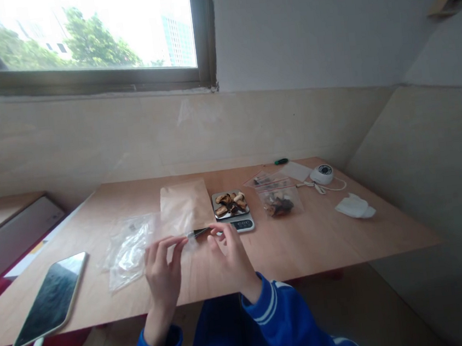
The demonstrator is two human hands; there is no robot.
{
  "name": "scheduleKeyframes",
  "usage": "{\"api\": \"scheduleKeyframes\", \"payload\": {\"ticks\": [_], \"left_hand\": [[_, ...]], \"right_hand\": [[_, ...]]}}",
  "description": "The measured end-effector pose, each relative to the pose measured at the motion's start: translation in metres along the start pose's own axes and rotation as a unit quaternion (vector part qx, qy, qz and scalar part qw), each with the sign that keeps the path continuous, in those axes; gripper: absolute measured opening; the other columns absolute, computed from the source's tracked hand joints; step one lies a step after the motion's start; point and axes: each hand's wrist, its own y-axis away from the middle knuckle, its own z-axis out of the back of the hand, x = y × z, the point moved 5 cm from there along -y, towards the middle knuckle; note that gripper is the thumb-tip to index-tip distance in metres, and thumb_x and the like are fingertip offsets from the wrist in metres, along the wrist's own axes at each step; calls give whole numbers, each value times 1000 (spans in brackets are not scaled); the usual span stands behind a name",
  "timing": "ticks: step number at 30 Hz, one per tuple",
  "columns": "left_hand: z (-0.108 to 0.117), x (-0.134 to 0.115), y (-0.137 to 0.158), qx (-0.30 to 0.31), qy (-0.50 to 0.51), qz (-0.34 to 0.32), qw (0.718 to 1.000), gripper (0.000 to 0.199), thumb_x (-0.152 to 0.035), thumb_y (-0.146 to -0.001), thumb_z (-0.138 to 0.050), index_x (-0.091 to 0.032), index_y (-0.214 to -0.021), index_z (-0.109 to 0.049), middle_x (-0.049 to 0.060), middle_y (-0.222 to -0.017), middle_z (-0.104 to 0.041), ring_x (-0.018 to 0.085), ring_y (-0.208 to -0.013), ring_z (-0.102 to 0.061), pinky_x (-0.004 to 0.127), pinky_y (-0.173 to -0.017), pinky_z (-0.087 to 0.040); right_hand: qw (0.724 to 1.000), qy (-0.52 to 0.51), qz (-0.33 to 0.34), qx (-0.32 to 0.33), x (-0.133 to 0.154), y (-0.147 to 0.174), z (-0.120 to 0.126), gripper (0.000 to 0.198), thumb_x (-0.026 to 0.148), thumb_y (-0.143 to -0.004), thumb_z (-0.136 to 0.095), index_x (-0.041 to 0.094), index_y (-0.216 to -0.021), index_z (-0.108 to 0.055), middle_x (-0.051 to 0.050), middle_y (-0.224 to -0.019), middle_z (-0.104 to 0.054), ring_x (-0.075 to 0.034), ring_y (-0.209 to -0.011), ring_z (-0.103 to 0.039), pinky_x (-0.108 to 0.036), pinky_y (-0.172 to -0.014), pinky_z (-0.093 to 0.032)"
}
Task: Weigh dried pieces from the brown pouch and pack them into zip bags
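Between both hands, above the wooden table, is a slim dark pen [199, 233] with a lighter left end. My left hand [164, 262] pinches that lighter end between thumb and fingertips. At the dark right end, the fingers of my right hand [233, 250] are closed, with the thumb lower down. Just behind the right hand stands a small digital scale [245, 225], its tray heaped with dried mushroom slices [230, 203]. A brown paper bag [184, 202] lies flat behind the pen. Left of it are crumpled clear plastic bags [130, 252].
Zip bags with dark dried pieces [279, 203] lie right of the scale. Farther right are a white dome camera [322, 174] with its cable and a crumpled tissue [355, 206]. A green-handled tool [281, 161] sits at the back. A phone [52, 299] charges near the left front edge.
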Motion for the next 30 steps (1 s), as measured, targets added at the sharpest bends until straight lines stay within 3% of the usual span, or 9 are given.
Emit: {"api": "scheduleKeyframes", "payload": {"ticks": [5,9,11,15,18,20,22,26,30], "left_hand": [[5,-37,-11,-48,56,17,997,4,-25,-87,-59,-21,-86,-60,2,-82,-61,18,-80,-58,33,-76,-46],[-8,-37,-8,28,113,18,993,5,-25,-89,-55,-21,-86,-57,1,-81,-60,17,-78,-58,30,-73,-46],[-15,-31,-4,32,119,56,991,10,-28,-91,-50,-21,-86,-54,1,-80,-59,15,-74,-57,28,-69,-46],[-20,-12,-1,-65,123,191,972,18,-37,-92,-46,-20,-90,-49,1,-81,-55,15,-72,-56,29,-68,-46],[-31,-8,-10,-53,154,227,960,22,-41,-92,-46,-19,-91,-48,0,-78,-53,14,-68,-54,28,-66,-45],[-43,-11,-20,-22,150,213,965,23,-42,-91,-46,-19,-89,-49,1,-78,-53,14,-69,-53,29,-66,-45],[-54,-17,-29,-9,133,188,973,23,-42,-92,-45,-19,-88,-49,3,-82,-54,16,-75,-54,30,-69,-46],[-75,-24,-39,-20,140,141,980,23,-41,-95,-37,-20,-91,-44,10,-98,-55,21,-96,-56,39,-85,-47],[-86,-21,-34,-17,157,153,975,20,-39,-96,-33,-21,-92,-40,14,-108,-54,23,-111,-54,44,-95,-43]], "right_hand": [[998,-40,-51,-20,-14,-10,-8,32,34,-86,-55,18,-114,-52,-9,-104,-58,-19,-92,-56,-33,-77,-49],[992,-85,-76,60,-19,-11,-13,26,41,-84,-59,20,-99,-58,-2,-86,-62,-13,-70,-55,-26,-63,-47],[985,-108,-103,84,-27,-13,-10,25,44,-85,-58,19,-82,-58,1,-72,-59,-12,-61,-53,-24,-57,-45],[972,-147,-152,106,-55,-26,17,38,55,-85,-54,18,-74,-55,2,-63,-56,-12,-55,-54,-24,-52,-44],[971,-118,-94,186,-74,-43,41,44,56,-92,-41,18,-93,-63,-5,-88,-65,-16,-77,-62,-29,-67,-51],[989,-37,-32,139,-89,-62,59,41,51,-93,-43,22,-115,-60,-9,-114,-61,-19,-104,-59,-35,-85,-50],[993,72,16,92,-106,-81,67,47,46,-87,-56,23,-128,-53,-13,-131,-51,-24,-126,-45,-44,-102,-40],[960,212,-10,182,-145,-105,46,66,43,-79,-68,24,-138,-45,-18,-149,-30,-34,-142,-20,-55,-112,-21],[953,218,-14,210,-163,-108,33,63,39,-82,-66,21,-138,-44,-19,-145,-31,-33,-139,-27,-50,-111,-26]]}}
